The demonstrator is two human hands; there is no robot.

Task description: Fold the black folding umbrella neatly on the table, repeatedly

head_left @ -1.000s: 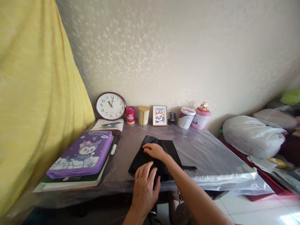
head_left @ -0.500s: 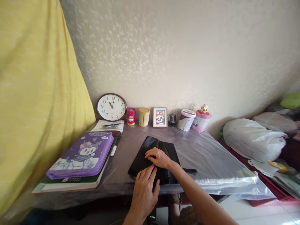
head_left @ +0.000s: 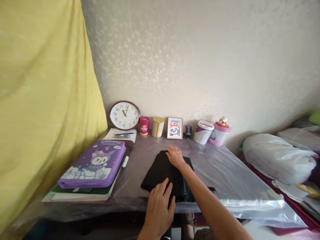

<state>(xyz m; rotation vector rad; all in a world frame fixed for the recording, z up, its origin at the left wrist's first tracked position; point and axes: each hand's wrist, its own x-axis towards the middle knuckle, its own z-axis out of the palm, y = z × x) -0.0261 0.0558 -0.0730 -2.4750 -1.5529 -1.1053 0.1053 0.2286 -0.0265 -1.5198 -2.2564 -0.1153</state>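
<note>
A black plastic bag (head_left: 163, 170) lies flat, partly folded, on the table near its front edge. My left hand (head_left: 160, 205) is at the bag's near edge, fingers spread over the plastic. Farther up, my right hand (head_left: 175, 156) rests on the bag's far edge with its fingers stretched out flat. Neither hand grips anything. A dark strip (head_left: 212, 189) sticks out beyond my right forearm on the table.
Clear plastic sheeting covers the table (head_left: 225, 176). To the left, a purple cartoon case (head_left: 92, 163) lies on books beside a white marker-like object (head_left: 125, 161). Along the wall stand a clock (head_left: 124, 115), tins, a picture frame (head_left: 174, 128) and tubs. White bags (head_left: 277, 156) sit at the right.
My right hand has moved away from me, from the bag's middle to its far edge. My left hand has drawn slightly toward me and its fingers have spread. The view has shifted slightly.
</note>
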